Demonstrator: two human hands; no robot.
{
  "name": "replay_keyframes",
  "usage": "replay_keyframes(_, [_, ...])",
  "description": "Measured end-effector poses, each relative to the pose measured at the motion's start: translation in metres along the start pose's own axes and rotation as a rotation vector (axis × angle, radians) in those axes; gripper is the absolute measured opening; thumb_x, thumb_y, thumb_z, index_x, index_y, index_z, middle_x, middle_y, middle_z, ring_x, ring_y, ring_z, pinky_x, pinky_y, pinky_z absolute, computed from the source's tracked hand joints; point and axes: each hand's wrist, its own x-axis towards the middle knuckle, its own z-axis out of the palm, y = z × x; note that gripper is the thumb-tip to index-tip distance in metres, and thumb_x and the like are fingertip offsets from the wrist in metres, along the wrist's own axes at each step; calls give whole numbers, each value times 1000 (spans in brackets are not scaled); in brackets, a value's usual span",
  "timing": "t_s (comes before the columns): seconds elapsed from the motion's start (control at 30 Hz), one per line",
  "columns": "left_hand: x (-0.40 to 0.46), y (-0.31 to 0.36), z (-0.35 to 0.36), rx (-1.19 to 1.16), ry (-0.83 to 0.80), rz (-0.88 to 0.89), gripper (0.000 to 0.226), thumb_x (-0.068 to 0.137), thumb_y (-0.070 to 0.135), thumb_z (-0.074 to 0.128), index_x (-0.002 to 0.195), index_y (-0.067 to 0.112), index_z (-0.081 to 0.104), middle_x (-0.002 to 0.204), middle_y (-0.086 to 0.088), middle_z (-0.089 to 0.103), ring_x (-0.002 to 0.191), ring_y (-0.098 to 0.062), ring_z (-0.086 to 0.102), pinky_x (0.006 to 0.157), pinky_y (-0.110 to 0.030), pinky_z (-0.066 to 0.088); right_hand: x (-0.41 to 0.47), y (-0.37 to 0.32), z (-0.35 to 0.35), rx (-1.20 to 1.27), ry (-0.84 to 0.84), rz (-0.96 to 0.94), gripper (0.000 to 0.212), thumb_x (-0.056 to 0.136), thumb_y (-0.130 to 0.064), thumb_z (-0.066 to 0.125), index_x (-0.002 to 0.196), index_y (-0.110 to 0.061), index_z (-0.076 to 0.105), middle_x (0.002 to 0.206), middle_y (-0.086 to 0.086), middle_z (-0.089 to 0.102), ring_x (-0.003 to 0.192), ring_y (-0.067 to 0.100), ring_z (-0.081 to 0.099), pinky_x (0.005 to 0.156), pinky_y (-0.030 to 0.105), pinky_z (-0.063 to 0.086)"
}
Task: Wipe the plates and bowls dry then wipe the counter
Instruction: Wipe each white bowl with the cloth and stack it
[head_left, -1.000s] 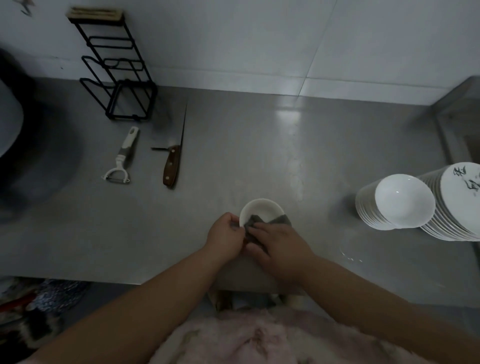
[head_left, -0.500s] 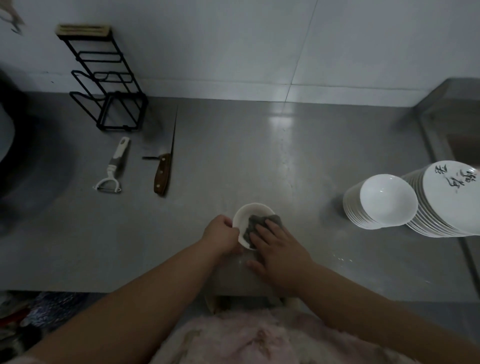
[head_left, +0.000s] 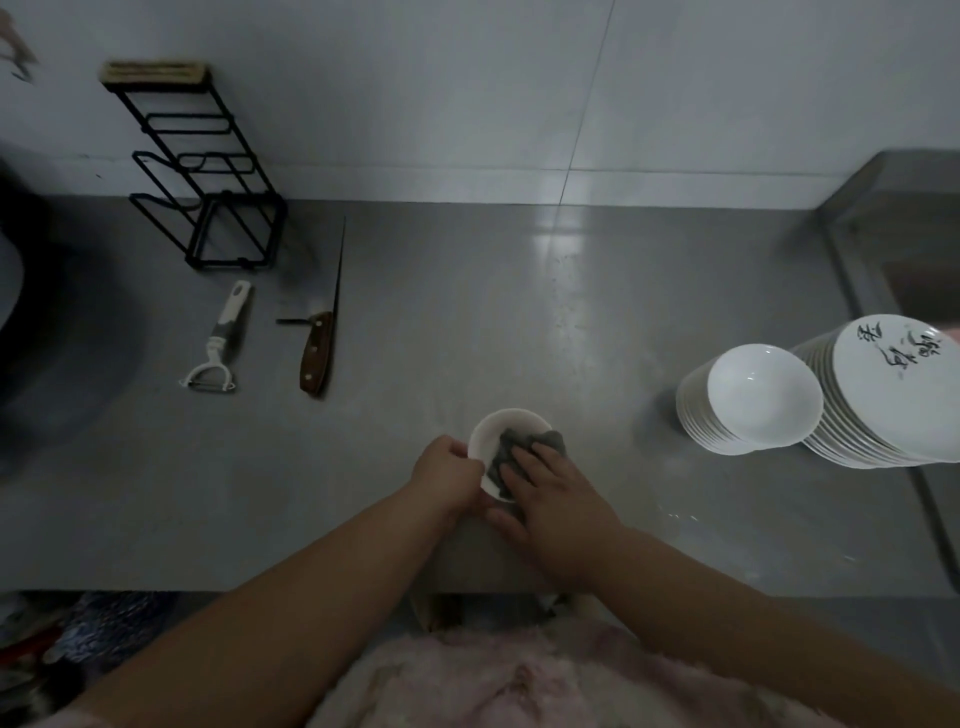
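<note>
Inside left grip (head_left: 448, 475), bowl (head_left: 501, 431); cloth (head_left: 524, 449) under right fingers (head_left: 540, 465).

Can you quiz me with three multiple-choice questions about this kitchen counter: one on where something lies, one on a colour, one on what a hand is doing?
1. Where does the knife lie?
A. right of the peeler
B. in the black rack
C. on the plate stack

2. What colour is the cloth?
A. red
B. grey
C. yellow

3. What is the left hand doing?
A. resting flat on the counter
B. gripping the knife
C. holding the small bowl

Answers:
1 A, it lies just beside the peeler.
2 B, it looks dark grey.
3 C, its fingers curl on the rim while the right hand presses the cloth inside.
</note>
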Motion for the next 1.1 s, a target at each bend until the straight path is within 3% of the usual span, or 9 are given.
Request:
replay_keyframes(0.07, [2, -5, 0, 76, -79, 26, 25, 67, 27, 63, 90, 17, 60, 96, -16, 71, 86, -34, 72, 80, -50, 61, -3, 6, 0, -5, -28, -27, 88, 98, -76, 10, 152, -18, 49, 163, 12, 37, 152, 33, 26, 126, 49, 19])
replay_keyframes(0.17, [7, 6, -11, 403, 10, 243, 21, 88, 38, 67, 94, 19, 60, 96, -3, 70, 86, -22, 65, 78, -30, 49, -7, 18, -8, -35, -29, -105, 82, 98, -73, 17, 151, -19, 50, 162, 9, 40, 153, 33, 26, 129, 46, 12])
replay_keyframes(0.27, [12, 17, -15, 465, 65, 414, 10, 92, 26, 64, 99, 21, 68, 99, -3, 71, 91, -23, 63, 74, -29, 44, -8, 23, -12, -48, -31, -140, 72, 99, -66, 28, 148, -20, 55, 159, 8, 45, 152, 33, 29, 128, 47, 16])
replay_keyframes(0.5, [-13, 10, 22, 35, 121, 23, 11, 84, 18, 69, 88, 15, 59, 92, -10, 68, 86, -29, 66, 79, -37, 56, -9, 2, -6, 87, -11, 26, 100, 92, -80, -6, 158, -19, 37, 163, 10, 35, 147, 32, 30, 124, 44, 23])
replay_keyframes(0.6, [-6, 15, 15, 224, 95, 99, 22, 95, 31, 60, 101, 11, 64, 105, -12, 70, 100, -32, 65, 82, -33, 48, -6, 10, -15, 144, 9, 29, 87, 95, -73, 8, 154, -21, 45, 159, 7, 42, 144, 32, 35, 120, 45, 31])
replay_keyframes(0.73, [5, 28, -5, 372, 99, 303, 14, 93, 32, 64, 99, 19, 65, 93, 1, 66, 89, -21, 60, 72, -26, 37, 5, 25, -6, 57, 78, -89, 71, 106, -59, 16, 140, -17, 62, 144, 5, 60, 138, 29, 48, 122, 44, 30])
replay_keyframes(0.9, [15, 19, 3, 205, 34, 218, 8, 78, 23, 63, 85, 19, 60, 80, -5, 70, 73, -29, 70, 71, -46, 61, 8, 23, 6, 184, 139, -75, 50, 105, -50, 34, 132, -23, 68, 139, -3, 64, 135, 21, 50, 122, 39, 29])
replay_keyframes(1.03, [-3, 22, 10, 145, 115, 233, 5, 86, 16, 61, 87, 19, 57, 80, -2, 65, 77, -27, 65, 71, -36, 55, -3, 16, -8, 407, 266, -24, 28, 97, -46, 53, 106, -26, 70, 106, -9, 68, 103, 12, 57, 94, 31, 46])
replay_keyframes(1.1, [-9, 27, 10, 75, 149, 240, 8, 87, 16, 60, 86, 22, 54, 81, -1, 64, 75, -27, 66, 69, -41, 58, -5, 14, -19, 410, 333, 36, 15, 95, -42, 59, 86, -30, 62, 85, -15, 57, 83, 7, 49, 76, 26, 41])
